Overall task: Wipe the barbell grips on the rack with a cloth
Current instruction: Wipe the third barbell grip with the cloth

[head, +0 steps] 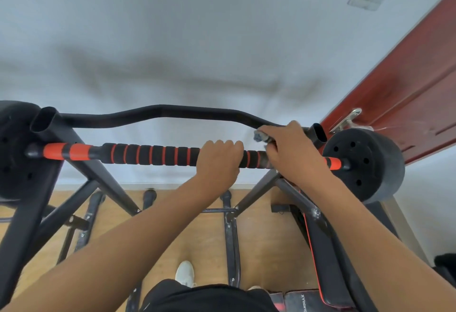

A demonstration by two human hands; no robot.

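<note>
Barbell (153, 155): lies across the rack (81, 161), spanning its left and right uprights; a black weight plate (365, 163) sits at the right end, another at the left edge of view
Grip surface: black foam sleeve with orange rings along the middle; solid orange bands near both ends
Left hand (218, 161): fingers curled over the foam right of the bar's centre, holding it; judged to steady the bar against rolling while the other hand rubs
Right hand (293, 150): closed around the cloth (260, 136), pressing it onto the bar just inside the right upright, touching the left hand's side
Cloth: small, grey-blue, bunched; only a corner shows past the knuckles, the rest hidden under the palm
Curved bar (172, 113): plain black, resting behind the barbell on the same rack; untouched
Step in hand: judged to be wiping the right end of the grip; the long foam run toward the left upright appears not yet covered
Surroundings: white wall, red door (407, 84) at right, wooden floor below
</note>
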